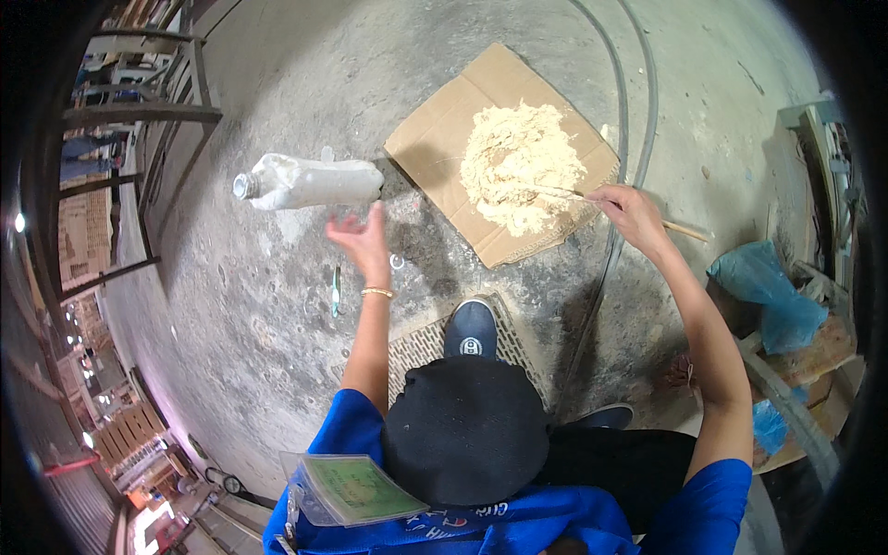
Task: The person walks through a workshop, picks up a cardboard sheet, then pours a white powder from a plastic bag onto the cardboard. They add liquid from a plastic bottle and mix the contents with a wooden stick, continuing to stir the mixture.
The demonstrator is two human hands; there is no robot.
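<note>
A pale yellow, crumbly heap (527, 148) with a hollow in its middle lies on a flat sheet of brown cardboard (427, 146) on the floor. My right hand (631, 215) grips a thin wooden stick (686, 230) at the heap's right side. The stick's far end rests in the heap, coated with the same stuff. Off to the left, a whitish, dented plastic bottle (324, 183) lies on its side, its mouth pointing left. My left hand (363, 242) is just below the bottle, apart from it, with empty, spread fingers slightly blurred by motion.
Grey hoses (647, 92) curve past the cardboard's right side. A small turquoise-and-white object (335, 291) lies below my left hand. My shoe (470, 328) is on a perforated mat (416, 350). Blue plastic bags (768, 287) are at right, metal frames (139, 114) at left.
</note>
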